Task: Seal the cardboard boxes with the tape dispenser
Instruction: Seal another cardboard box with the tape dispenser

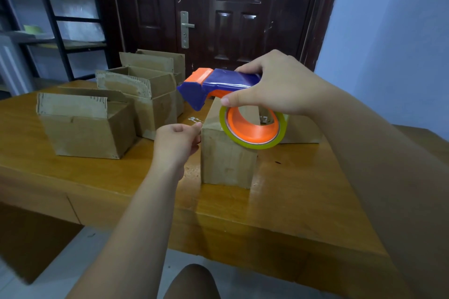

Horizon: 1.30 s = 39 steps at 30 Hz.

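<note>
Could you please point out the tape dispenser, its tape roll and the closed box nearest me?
tape dispenser (226, 80): head view, on its blue body.
tape roll (257, 145): head view, on the yellowish tape band's lower edge.
closed box (228, 162): head view, on its near side face.

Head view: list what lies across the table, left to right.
Front open box → left hand → closed box → right hand, gripping the tape dispenser.

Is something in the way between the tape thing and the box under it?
Nothing visible. The right hand holds the tape dispenser right over the closed box; the left hand is beside the box's left edge, not in between.
</note>
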Each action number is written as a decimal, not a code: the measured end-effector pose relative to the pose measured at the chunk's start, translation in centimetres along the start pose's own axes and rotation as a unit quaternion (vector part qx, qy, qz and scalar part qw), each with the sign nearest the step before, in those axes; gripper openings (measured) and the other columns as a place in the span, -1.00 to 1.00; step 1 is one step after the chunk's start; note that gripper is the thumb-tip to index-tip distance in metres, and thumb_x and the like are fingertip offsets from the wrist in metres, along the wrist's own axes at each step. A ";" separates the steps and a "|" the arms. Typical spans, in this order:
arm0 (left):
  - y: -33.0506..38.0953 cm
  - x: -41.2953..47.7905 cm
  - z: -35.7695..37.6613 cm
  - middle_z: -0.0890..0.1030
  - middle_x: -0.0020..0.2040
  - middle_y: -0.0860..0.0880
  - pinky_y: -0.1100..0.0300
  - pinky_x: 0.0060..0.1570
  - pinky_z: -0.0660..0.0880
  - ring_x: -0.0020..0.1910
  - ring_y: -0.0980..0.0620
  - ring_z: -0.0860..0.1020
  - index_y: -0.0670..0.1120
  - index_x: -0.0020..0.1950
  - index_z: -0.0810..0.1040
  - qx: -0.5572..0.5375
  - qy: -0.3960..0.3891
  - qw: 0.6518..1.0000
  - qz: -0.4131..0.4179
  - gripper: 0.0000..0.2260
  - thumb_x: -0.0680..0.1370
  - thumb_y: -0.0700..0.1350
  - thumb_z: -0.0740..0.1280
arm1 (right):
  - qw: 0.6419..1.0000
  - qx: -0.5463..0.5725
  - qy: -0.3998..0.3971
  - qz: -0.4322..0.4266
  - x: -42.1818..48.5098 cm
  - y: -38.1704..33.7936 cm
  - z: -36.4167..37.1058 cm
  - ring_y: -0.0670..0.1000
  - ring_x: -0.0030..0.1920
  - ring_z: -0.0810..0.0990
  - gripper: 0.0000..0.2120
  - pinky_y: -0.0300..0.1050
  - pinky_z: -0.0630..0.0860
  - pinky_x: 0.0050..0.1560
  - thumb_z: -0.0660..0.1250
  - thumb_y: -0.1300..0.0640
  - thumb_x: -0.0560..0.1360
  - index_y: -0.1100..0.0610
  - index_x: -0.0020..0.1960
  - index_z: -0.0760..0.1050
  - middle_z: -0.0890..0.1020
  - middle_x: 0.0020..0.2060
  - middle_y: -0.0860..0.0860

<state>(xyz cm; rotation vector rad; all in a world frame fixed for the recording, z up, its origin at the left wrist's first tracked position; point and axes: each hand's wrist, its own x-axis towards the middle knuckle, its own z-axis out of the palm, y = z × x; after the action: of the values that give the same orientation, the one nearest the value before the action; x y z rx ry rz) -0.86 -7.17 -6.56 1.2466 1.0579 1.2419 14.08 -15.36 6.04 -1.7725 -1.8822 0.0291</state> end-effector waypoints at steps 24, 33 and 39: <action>-3.2 -4.0 1.2 0.54 0.25 0.10 0.20 0.16 0.49 0.23 0.11 0.49 0.02 0.47 0.31 0.246 0.006 0.953 0.177 -0.53 0.57 -0.04 0.29 | 0.999 0.032 -0.014 0.026 1.0 0.7 -0.5 -0.06 -0.14 0.61 -0.53 -0.13 0.56 -0.15 0.44 -0.33 0.24 -0.02 -0.03 0.66 0.66 -0.14 -0.12; -0.1 -2.5 1.2 0.63 0.10 -0.06 0.14 0.37 0.11 0.11 -0.06 0.56 -0.08 0.35 0.46 0.401 -0.007 0.849 0.344 -0.65 0.57 -0.05 0.29 | 0.999 0.028 -0.007 0.022 1.0 0.6 0.0 -0.06 -0.14 0.60 -0.51 -0.22 0.51 -0.19 0.44 -0.31 0.28 -0.01 0.05 0.63 0.65 -0.06 -0.07; -1.2 -2.3 1.1 0.61 0.18 -0.12 -0.01 0.30 0.33 0.29 -0.12 0.48 -0.17 0.25 0.55 0.409 -0.012 0.818 0.404 -0.72 0.61 -0.10 0.20 | 0.999 0.007 -0.044 -0.020 0.4 1.2 -0.9 -0.19 -0.10 0.56 -0.48 -0.33 0.44 -0.18 0.43 -0.34 0.28 -0.18 0.17 0.49 0.59 -0.04 -0.23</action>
<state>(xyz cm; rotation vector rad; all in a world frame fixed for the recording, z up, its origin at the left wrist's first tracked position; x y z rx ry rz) 0.19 -9.44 -7.89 2.5664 1.1144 1.3942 15.58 -15.16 6.49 -1.7511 -1.9739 0.1067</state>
